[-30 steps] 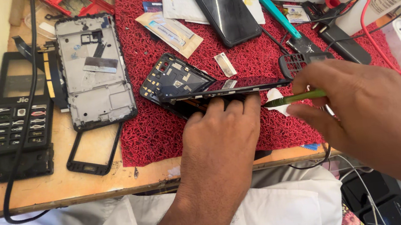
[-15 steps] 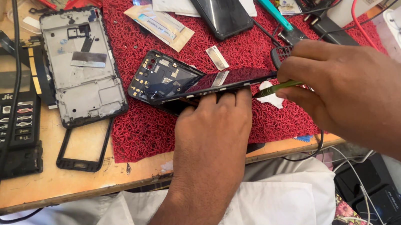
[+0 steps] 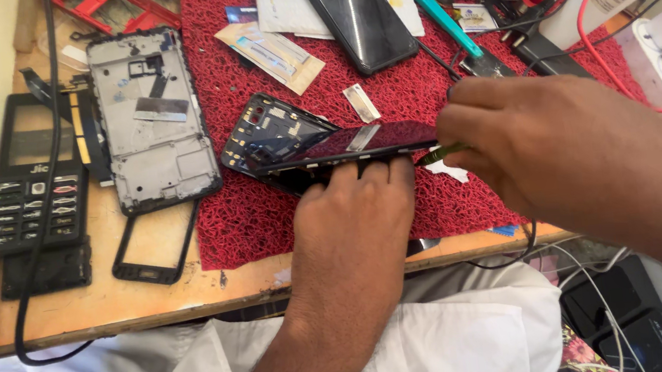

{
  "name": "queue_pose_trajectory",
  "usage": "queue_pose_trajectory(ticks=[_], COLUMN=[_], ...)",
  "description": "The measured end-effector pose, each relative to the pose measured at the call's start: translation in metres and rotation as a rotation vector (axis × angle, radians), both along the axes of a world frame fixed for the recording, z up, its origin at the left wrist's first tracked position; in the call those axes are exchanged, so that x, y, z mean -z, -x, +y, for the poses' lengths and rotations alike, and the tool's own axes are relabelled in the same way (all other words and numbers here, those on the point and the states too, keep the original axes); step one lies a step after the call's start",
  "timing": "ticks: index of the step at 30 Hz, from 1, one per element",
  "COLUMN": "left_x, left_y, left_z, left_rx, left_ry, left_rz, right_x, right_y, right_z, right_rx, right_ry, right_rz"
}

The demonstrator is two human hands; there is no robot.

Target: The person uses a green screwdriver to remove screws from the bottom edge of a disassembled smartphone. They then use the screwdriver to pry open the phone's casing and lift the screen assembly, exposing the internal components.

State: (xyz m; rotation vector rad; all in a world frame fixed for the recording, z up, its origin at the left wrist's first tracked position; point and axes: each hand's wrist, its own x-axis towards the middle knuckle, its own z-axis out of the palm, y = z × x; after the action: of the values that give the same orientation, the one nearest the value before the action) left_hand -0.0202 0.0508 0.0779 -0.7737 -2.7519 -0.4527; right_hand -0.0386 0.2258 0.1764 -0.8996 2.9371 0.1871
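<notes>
On the red mat (image 3: 251,212), the opened phone (image 3: 343,150) is pinned by the left hand (image 3: 354,208), its long axis running left-right. At its right end, a thin green tool (image 3: 437,153) is pinched in the right hand (image 3: 542,145).

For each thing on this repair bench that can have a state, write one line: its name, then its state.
dismantled phone: opened, screen lifted, held on edge.
left hand: gripping the dismantled phone.
right hand: gripping a green tool.
green tool: tip at the phone's edge.
grey phone frame: stripped bare, lying flat.
keypad phone: assembled, screen dark.
black smartphone: lying flat, screen dark.
bezel frame: empty, flat on the bench.
</notes>
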Motion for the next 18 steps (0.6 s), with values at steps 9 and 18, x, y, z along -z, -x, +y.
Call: queue_pose_trajectory(ticks=[9,18], left_x=[0.011,0.017], left_y=[-0.003,0.001], left_z=[0.001,0.002], left_rx=[-0.037,0.014], left_ry=[-0.149,-0.144], left_rz=[0.032,-0.001], right_x=[0.151,0.206], right_y=[0.056,0.071], right_z=[0.131,0.179], right_rx=[0.086,0.250], right_ry=[0.221,0.291], right_rz=[0.053,-0.054])
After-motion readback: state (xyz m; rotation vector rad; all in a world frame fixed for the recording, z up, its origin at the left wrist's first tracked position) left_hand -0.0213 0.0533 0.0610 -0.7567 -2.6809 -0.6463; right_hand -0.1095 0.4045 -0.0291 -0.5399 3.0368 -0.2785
